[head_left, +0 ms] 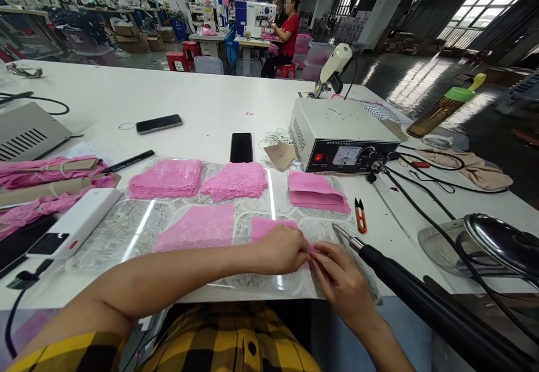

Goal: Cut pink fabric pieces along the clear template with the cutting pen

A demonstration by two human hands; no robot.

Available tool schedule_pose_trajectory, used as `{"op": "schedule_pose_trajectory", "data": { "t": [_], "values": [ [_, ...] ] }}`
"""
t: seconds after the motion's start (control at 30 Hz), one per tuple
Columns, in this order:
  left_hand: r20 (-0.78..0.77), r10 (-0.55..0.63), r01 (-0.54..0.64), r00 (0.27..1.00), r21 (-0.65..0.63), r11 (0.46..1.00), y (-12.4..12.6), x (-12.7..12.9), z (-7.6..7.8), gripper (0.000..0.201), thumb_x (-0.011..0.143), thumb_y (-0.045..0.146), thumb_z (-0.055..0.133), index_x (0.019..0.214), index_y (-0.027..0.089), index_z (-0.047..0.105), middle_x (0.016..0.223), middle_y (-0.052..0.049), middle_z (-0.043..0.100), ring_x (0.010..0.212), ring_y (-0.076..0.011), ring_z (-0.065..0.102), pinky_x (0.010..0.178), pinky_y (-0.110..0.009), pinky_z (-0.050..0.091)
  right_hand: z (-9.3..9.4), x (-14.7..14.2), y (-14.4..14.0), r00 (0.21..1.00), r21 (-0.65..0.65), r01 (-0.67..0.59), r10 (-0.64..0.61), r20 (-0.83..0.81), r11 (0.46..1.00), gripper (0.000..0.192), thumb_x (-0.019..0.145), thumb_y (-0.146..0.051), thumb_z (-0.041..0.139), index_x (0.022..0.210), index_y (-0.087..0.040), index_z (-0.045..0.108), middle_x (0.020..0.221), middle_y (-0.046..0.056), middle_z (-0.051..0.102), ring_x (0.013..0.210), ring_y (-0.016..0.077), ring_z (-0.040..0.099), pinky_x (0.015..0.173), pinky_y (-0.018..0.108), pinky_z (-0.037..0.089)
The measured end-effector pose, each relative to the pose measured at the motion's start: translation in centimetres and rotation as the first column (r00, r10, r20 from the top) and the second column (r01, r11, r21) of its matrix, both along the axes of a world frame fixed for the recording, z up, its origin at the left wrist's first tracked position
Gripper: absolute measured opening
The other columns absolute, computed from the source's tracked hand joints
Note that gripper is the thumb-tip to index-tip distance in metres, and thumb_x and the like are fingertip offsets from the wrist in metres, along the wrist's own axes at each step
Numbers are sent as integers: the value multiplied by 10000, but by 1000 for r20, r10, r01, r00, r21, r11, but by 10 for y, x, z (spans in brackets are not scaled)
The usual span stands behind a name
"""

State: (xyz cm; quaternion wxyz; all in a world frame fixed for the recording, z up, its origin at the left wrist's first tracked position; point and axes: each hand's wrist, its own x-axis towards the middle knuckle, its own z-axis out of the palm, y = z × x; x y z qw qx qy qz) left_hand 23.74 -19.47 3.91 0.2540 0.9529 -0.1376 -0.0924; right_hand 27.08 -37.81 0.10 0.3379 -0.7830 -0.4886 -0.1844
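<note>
My left hand [281, 248] and my right hand [342, 282] meet at the near edge of a glass work plate [126, 232], both pinching a small pink fabric piece [265, 228] that lies partly under my left fingers. A pink lace sheet [197, 227] lies flat just left of it. Behind are two stacks of pink lace [166, 178] [234, 180] and a stack of plain pink pieces [314, 191]. A black handheld tool [421, 299] with a metal tip rests beside my right hand.
A white control box [341, 136] with a dial, orange snips [360, 215], two phones [241, 147] [159, 123], a pen [128, 161], a white device [76, 221], bundles of pink lace [46, 173], a metal bowl [497, 243] and cables lie on the white table. A person in red sews far behind.
</note>
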Motion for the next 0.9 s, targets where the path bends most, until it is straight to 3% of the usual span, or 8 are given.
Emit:
{"op": "schedule_pose_trajectory", "data": {
  "t": [0.17,0.37,0.7,0.9],
  "values": [
    [-19,22,-23,1000,-76,997,3,1,-1,181,833,126,589,717,151,726,781,-61,734,747,-195,650,686,-259,440,-2,-2,-4,999,1,48,-48,-7,999,272,885,-119,565,1121,-229,646,1021,76,662,965,190,656,826,365,595],
    [-51,46,-54,998,-168,984,5,0,0,190,759,77,549,633,137,678,696,-40,681,673,-153,584,614,-228,379,-4,-3,-9,993,29,118,-119,26,993,209,882,-135,593,1072,-209,636,1045,76,656,981,181,648,845,329,577],
    [-100,77,-104,992,-306,946,6,0,-1,273,669,57,527,452,148,390,498,29,400,552,-100,395,527,-238,257,-3,-5,-9,988,36,151,-153,33,988,205,885,-140,591,1073,-210,632,1059,77,650,981,180,647,846,321,570],
    [-136,133,-177,982,-396,901,6,1,-2,222,663,81,534,463,144,462,503,30,432,538,-94,398,531,-235,265,0,-8,-7,984,51,175,-176,13,983,194,888,-171,595,1075,-210,632,1069,81,653,990,182,648,857,324,564]
  ]
}}
